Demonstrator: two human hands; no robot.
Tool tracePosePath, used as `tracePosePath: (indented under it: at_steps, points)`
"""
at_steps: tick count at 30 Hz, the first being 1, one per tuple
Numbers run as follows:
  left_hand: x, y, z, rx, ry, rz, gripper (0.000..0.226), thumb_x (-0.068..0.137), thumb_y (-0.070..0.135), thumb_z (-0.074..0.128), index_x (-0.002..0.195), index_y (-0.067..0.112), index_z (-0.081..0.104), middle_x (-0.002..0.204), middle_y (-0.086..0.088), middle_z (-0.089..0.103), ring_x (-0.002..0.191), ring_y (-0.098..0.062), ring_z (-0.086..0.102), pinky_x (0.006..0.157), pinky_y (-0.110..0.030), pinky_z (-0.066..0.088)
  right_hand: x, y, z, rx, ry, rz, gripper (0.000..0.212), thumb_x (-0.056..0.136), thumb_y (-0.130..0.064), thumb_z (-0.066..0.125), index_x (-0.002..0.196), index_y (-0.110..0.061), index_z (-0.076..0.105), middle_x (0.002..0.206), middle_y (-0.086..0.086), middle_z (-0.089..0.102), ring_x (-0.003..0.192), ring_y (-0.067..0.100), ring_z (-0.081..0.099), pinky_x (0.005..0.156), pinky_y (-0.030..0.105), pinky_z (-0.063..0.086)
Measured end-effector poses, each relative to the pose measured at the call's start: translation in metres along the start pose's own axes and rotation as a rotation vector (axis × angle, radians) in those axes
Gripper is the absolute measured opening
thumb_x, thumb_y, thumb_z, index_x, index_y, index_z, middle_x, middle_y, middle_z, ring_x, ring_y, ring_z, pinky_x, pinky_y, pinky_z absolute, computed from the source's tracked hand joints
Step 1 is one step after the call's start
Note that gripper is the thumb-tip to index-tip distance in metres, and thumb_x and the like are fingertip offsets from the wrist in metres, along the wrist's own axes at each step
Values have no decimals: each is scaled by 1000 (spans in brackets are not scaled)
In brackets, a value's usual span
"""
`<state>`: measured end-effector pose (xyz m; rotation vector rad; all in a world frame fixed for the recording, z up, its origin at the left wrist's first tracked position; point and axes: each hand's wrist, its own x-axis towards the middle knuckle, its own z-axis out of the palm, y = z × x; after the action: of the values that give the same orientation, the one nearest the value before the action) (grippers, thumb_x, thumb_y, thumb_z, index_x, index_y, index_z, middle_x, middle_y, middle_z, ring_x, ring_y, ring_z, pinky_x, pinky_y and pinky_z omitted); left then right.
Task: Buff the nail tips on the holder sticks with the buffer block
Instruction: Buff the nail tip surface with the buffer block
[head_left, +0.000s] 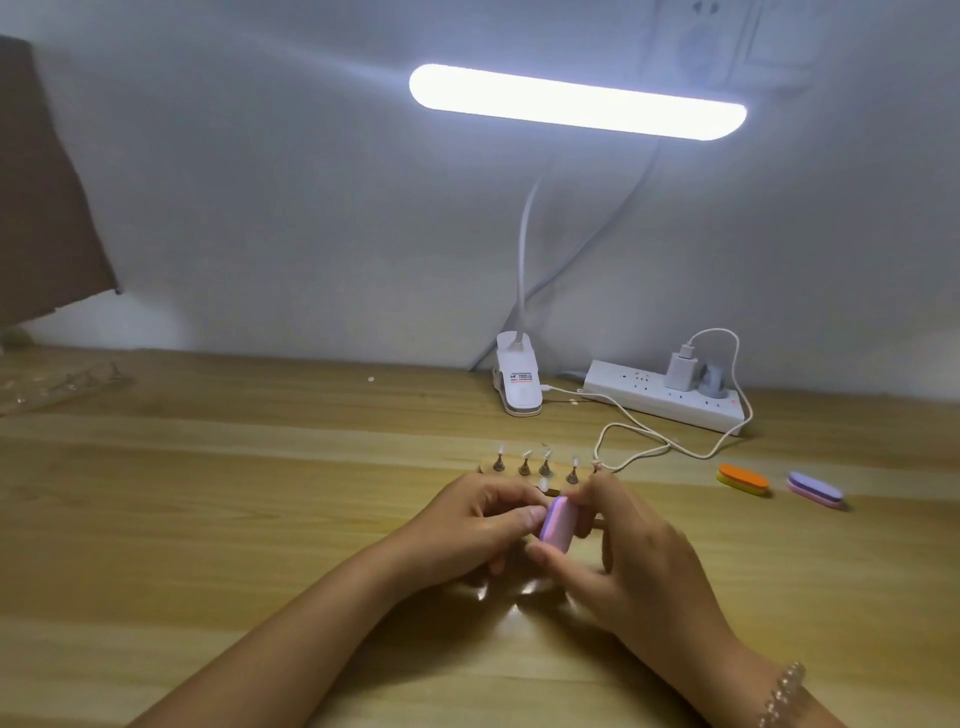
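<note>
My right hand (618, 551) grips a pink and purple buffer block (557, 521) between thumb and fingers. Its flat side rests against a small clear nail tip (543, 486) on a holder stick pinched in my left hand (470, 525); the stick itself is mostly hidden by the fingers. Just beyond both hands lies a wooden stand (487, 464) carrying several holder sticks (545, 464) with clear nail tips, standing upright.
An orange and yellow buffer block (743, 480) and a purple and pink one (815, 489) lie at the right. A clip lamp base (518, 382), a white power strip (660, 397) and a looping cable (639, 444) sit behind the stand. Clear packaging (57, 387) lies far left.
</note>
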<state>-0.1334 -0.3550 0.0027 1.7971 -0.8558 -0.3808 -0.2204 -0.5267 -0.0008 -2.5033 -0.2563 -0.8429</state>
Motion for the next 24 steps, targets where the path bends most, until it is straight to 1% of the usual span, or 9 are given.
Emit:
tracePosePath:
  at_steps: [3, 5, 7, 11, 14, 16, 20, 21, 24]
  points:
    - [1, 0, 1, -25, 2, -12, 20, 98, 28, 56, 100, 21, 74, 77, -4, 66, 54, -12, 52, 52, -27, 42, 0, -1, 0, 11, -43, 20, 41, 73, -57, 72, 92, -30, 48, 84, -17, 58, 69, 1, 58, 53, 28, 48]
    - [1, 0, 2, -30, 13, -12, 17, 100, 23, 57, 99, 20, 74, 73, 5, 65, 51, -12, 52, 51, -28, 42, 3, 4, -2, 72, 27, 97, 41, 71, -53, 76, 91, -27, 51, 85, -20, 60, 73, -9, 58, 56, 23, 45]
    - [1, -2, 2, -17, 18, -15, 19, 101, 18, 56, 97, 24, 74, 72, 8, 65, 48, -8, 52, 50, -27, 42, 3, 4, -2, 53, 58, 94, 41, 72, -52, 75, 92, -26, 52, 85, -21, 59, 73, -10, 58, 54, 23, 45]
    - [1, -2, 1, -32, -1, -10, 19, 102, 18, 55, 102, 20, 74, 85, -18, 71, 51, -13, 53, 51, -28, 44, -2, -3, 1, -12, -25, -11, 40, 73, -56, 70, 92, -29, 49, 83, -18, 56, 65, 5, 58, 49, 32, 49]
    - [1, -2, 2, -34, 19, 1, 18, 102, 16, 55, 103, 13, 73, 75, -6, 65, 46, -7, 52, 43, -22, 44, 3, 2, -1, 58, 35, 96, 40, 71, -53, 75, 90, -26, 52, 83, -21, 58, 72, -6, 58, 54, 22, 44]
    - [1, -4, 1, -24, 21, 7, 18, 101, 15, 56, 102, 14, 73, 72, -1, 64, 45, -7, 53, 43, -22, 44, 3, 4, -2, 29, 61, 87, 39, 72, -52, 75, 91, -25, 52, 82, -22, 56, 72, -12, 56, 53, 19, 42]
    - [1, -3, 0, -36, 2, 32, 19, 102, 17, 55, 103, 13, 73, 84, -21, 70, 45, -7, 53, 43, -19, 43, -2, -2, 2, -25, -26, -19, 39, 75, -57, 67, 94, -28, 50, 84, -17, 57, 67, 7, 60, 48, 34, 51]
    - [2, -3, 0, -44, 5, 31, 19, 102, 16, 55, 103, 12, 73, 82, -17, 71, 45, -6, 53, 43, -18, 42, -1, -1, 0, -6, -18, 9, 41, 74, -60, 68, 94, -27, 51, 83, -17, 58, 68, 4, 60, 50, 31, 50]
    - [1, -2, 1, -39, -3, 30, 19, 102, 14, 54, 99, 18, 73, 71, 14, 69, 44, -3, 53, 44, -16, 42, 4, 4, -4, 64, 83, 112, 47, 70, -67, 63, 90, -25, 54, 80, -22, 56, 72, -11, 56, 53, 16, 39]
